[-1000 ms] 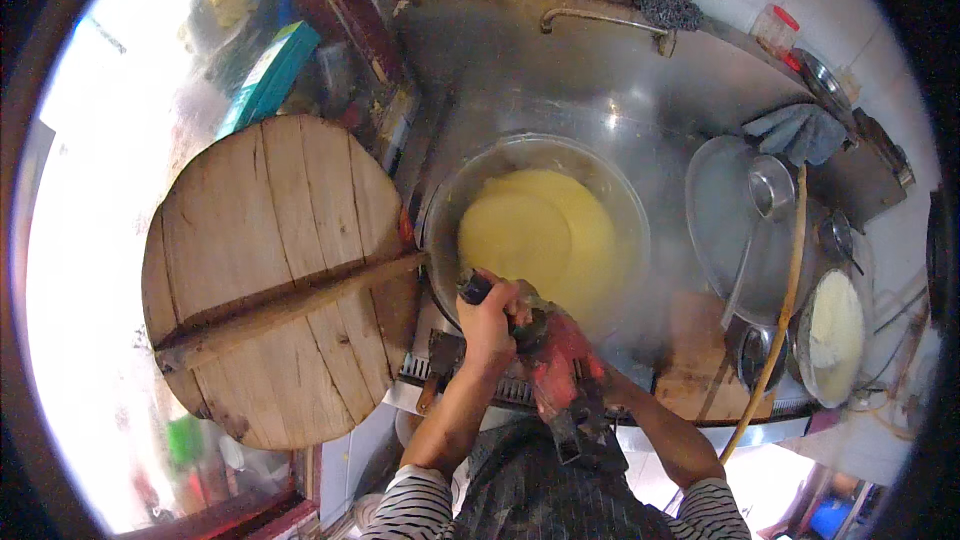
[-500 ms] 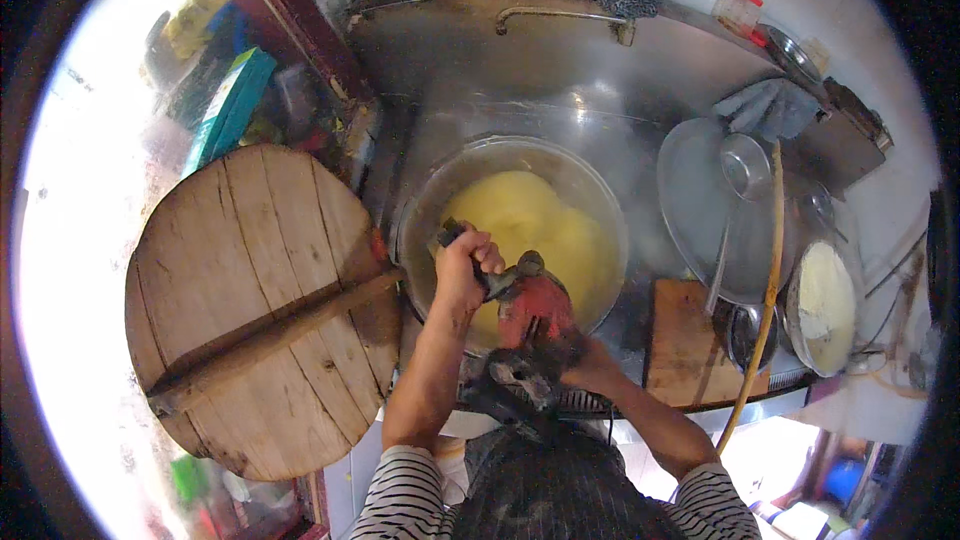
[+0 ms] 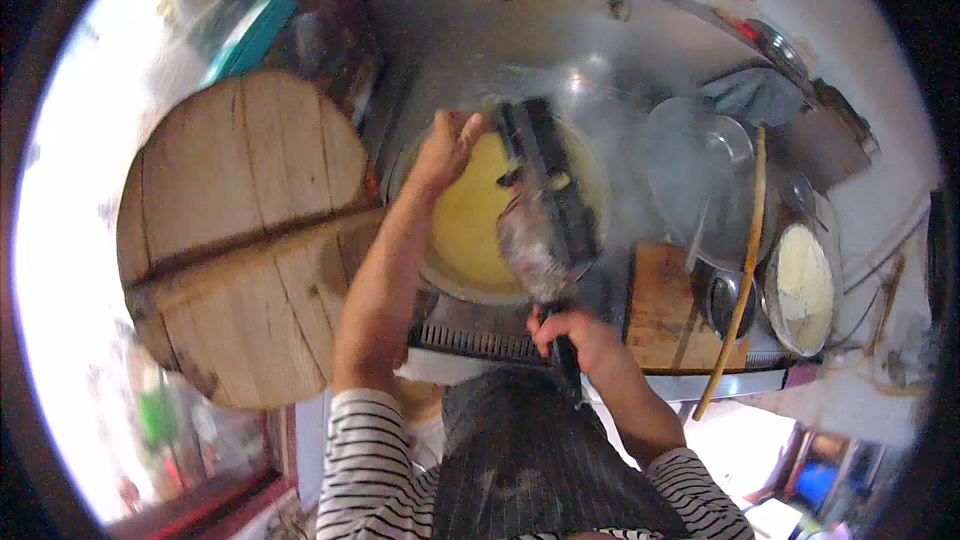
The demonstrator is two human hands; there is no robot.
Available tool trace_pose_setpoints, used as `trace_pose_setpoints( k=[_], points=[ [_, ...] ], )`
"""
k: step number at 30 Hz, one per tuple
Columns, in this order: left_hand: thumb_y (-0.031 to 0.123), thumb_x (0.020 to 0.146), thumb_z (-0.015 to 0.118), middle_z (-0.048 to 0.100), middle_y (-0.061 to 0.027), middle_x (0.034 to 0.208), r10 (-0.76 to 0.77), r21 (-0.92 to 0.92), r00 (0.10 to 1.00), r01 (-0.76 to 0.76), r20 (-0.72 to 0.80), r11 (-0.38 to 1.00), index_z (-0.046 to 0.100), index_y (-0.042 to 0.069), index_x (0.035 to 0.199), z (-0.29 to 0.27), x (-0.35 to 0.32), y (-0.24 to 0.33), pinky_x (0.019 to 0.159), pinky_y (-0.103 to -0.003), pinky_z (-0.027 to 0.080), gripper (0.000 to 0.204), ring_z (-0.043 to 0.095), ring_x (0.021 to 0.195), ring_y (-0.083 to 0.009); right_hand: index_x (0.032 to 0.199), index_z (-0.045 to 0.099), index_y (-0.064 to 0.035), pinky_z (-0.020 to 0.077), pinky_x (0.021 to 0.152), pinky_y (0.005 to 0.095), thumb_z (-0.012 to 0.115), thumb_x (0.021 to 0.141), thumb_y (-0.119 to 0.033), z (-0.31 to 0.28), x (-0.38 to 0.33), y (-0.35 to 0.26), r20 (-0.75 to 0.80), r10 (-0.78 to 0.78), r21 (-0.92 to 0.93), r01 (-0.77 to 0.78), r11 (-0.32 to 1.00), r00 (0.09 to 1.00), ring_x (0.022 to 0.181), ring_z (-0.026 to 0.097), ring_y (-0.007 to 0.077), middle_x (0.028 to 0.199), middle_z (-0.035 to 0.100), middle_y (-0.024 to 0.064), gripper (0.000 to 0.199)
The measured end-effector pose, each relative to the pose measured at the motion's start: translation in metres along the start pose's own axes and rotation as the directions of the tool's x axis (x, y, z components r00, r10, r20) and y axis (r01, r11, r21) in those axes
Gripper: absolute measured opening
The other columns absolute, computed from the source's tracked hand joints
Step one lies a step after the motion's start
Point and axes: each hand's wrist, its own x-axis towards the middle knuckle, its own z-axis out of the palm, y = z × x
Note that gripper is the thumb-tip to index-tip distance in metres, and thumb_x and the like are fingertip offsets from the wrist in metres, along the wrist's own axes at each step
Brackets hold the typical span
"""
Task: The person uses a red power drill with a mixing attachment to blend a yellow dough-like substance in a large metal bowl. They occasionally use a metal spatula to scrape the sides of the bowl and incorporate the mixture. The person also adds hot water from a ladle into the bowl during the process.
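- Landmark: the big steaming wok [image 3: 470,240] of yellow liquid, set into the steel stove top [image 3: 450,30].
- Left of the wok: a round wooden lid [image 3: 240,240] with a cross-batten, propped on edge, just beside the wok's rim.
- Left hand [image 3: 448,148], over the wok's upper-left rim: fingers curled shut on the far top corner of a dark slatted tool [image 3: 545,195].
- The slatted tool hangs over the wok's middle. Long axis runs near-to-far from the person, tilted a little left at the far end. A pale wet clump sits on its lower part; what it is, cannot tell.
- Right hand [image 3: 580,340], at the wok's near rim above the stove's front grille: clamped round the tool's dark handle. So one hand at each end; the right is the nearer to the body, the left the farther.
- Right of the wok: a wooden board [image 3: 665,305], a metal lid [image 3: 700,180], a long wooden stick [image 3: 745,260] leaning across, and a pan of whitish stuff [image 3: 800,290].
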Motion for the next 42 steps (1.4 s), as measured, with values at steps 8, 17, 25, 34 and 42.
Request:
trace_pose_setpoints(
  k=[8, 17, 25, 34, 42],
  points=[
    [0.037, 0.074, 0.061, 0.047, -0.0282, 0.117, -0.296, 0.84, 0.93, -0.023, 0.217, 0.543, 0.028, 0.013, 0.134, -0.063, -0.209, -0.239, 0.082, -0.047, 0.047, 0.073, 0.053, 0.101, -0.0429, 0.09, 0.049, -0.0033, 0.0404, 0.053, 0.029, 0.055, 0.063, 0.0, 0.001, 0.0, -0.027, 0.115, -0.004, 0.498, -0.054, 0.865, 0.993, 0.058, 0.047, 0.0173, 0.073, 0.051, 0.0075, 0.028],
    [0.006, 0.074, 0.057, 0.041, -0.0255, 0.112, -0.385, 0.739, 0.923, 0.256, 0.005, 0.623, 0.026, 0.005, 0.133, -0.018, -0.311, -0.154, 0.075, -0.049, 0.048, 0.067, 0.053, 0.093, -0.0438, 0.088, 0.048, -0.003, 0.0367, 0.051, 0.0286, 0.05, 0.061, 0.0, -0.029, -0.006, -0.024, 0.074, 0.029, 0.652, -0.07, 0.755, 0.997, 0.057, 0.042, 0.0155, 0.071, 0.046, 0.0052, 0.027],
    [0.018, 0.087, 0.046, 0.059, -0.0231, 0.097, -0.269, 0.178, 0.941, 0.306, -0.205, 0.935, 0.044, 0.0, 0.115, -0.018, -0.231, -0.178, 0.074, -0.047, 0.045, 0.033, 0.057, 0.088, -0.0412, 0.089, 0.049, -0.0031, 0.0366, 0.049, 0.0283, 0.05, 0.054, -0.001, -0.032, -0.005, -0.013, 0.061, 0.037, 0.586, -0.065, 0.808, 0.997, 0.055, 0.041, 0.0159, 0.071, 0.047, 0.0059, 0.035],
    [0.021, 0.078, 0.058, 0.058, -0.028, 0.098, -0.279, 0.416, 0.888, 0.424, -0.366, 0.804, 0.04, -0.006, 0.113, 0.028, -0.058, -0.19, 0.077, -0.045, 0.047, 0.047, 0.058, 0.09, -0.0416, 0.09, 0.05, -0.0049, 0.036, 0.049, 0.0274, 0.055, 0.051, -0.001, -0.047, -0.003, -0.011, 0.032, 0.068, 0.615, -0.074, 0.785, 0.997, 0.053, 0.041, 0.0166, 0.07, 0.046, 0.0052, 0.04],
    [0.025, 0.074, 0.063, 0.063, -0.0208, 0.086, -0.193, 0.611, 0.945, 0.318, -0.263, 0.725, 0.047, 0.0, 0.111, 0.006, 0.05, -0.207, 0.065, -0.047, 0.05, 0.048, 0.062, 0.078, -0.037, 0.09, 0.049, -0.0026, 0.0328, 0.047, 0.024, 0.053, 0.056, -0.009, -0.021, -0.011, -0.021, -0.256, 0.075, 0.585, 0.093, 0.806, 0.964, 0.054, 0.041, 0.013, 0.069, 0.045, 0.0039, 0.035]
  ],
)
